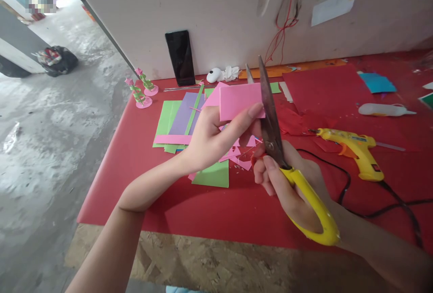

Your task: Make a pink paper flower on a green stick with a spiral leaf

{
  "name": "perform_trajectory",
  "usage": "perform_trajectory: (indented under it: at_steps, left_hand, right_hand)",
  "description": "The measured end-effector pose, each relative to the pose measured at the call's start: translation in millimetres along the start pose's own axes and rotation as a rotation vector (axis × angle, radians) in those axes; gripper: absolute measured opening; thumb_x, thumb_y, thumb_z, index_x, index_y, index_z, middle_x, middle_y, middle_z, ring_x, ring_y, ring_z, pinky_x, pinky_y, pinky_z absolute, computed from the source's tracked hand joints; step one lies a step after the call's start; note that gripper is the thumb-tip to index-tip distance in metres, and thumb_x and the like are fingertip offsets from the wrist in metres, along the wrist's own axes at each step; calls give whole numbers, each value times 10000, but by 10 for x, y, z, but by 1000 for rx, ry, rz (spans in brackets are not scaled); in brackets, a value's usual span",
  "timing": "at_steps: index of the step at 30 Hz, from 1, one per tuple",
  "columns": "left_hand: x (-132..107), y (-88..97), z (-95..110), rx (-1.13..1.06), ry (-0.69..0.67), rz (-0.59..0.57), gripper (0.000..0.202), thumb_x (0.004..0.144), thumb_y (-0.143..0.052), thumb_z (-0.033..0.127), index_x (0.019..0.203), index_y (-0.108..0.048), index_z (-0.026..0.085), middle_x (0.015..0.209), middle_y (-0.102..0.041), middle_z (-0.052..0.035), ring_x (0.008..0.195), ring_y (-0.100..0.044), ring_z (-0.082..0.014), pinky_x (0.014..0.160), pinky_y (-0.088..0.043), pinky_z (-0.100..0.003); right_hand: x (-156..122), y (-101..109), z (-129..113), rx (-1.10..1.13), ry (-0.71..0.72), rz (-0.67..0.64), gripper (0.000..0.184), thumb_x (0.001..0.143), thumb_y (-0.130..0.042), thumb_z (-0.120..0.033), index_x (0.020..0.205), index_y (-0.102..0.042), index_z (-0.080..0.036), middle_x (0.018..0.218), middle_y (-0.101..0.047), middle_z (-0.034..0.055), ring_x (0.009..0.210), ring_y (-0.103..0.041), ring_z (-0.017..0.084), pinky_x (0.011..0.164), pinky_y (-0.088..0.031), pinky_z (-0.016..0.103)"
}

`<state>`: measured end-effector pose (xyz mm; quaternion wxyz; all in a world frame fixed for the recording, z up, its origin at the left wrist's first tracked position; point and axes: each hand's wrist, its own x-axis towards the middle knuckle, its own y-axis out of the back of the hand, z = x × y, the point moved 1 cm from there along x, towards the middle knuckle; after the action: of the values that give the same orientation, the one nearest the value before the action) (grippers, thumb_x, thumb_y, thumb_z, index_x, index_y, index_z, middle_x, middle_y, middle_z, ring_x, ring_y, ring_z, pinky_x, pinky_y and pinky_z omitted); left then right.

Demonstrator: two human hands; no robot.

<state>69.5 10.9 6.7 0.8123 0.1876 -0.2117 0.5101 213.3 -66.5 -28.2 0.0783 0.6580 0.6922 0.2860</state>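
Note:
My left hand pinches a pink rectangular piece of craft paper between thumb and fingers, holding it up above the table. In my right hand is a pair of scissors with yellow handles, its dark blades pointing up and away. The blades are parted, and the right end of the pink piece lies against the nearer blade; part of the other blade is hidden behind the paper. Beneath my hands lie pink scraps, green sheets and a purple sheet.
A yellow glue gun with a black cord rests at right, near a white squeeze bottle. Two small pink paper flowers stand at the far left corner. A black phone leans on the wall. Blue paper lies at far right.

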Motion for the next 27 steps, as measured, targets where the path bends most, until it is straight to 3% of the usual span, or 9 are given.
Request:
perform_trajectory:
  at_steps: [15, 20, 27]
  left_hand:
    - [50, 148, 21, 37, 137, -78, 473, 877, -561, 490, 510, -582, 193, 455, -542, 20, 399, -469, -66, 378, -390, -227]
    - [93, 242, 22, -1, 151, -128, 460, 865, -600, 421, 471, -548, 189, 475, -561, 14, 420, -518, -74, 428, -474, -224]
    - [171, 371, -23, -23, 193, -161, 388, 799, -681, 346, 466, -555, 191, 425, -520, 30, 374, -521, -82, 399, -473, -221]
  right_hand:
    - [5, 23, -17, -88, 36, 35, 205, 959, -361, -381, 882, -490, -241, 480, -474, -63, 312, -390, 93, 374, -323, 270]
    - [9, 29, 0, -123, 80, 51, 209, 959, -365, -375, 894, -514, -244, 452, -450, -68, 292, -362, 90, 366, -299, 276]
    - [48, 42, -51, -108, 70, 18, 258, 960, -363, -440, 852, -508, -256, 434, -428, -74, 282, -352, 94, 363, -311, 281]
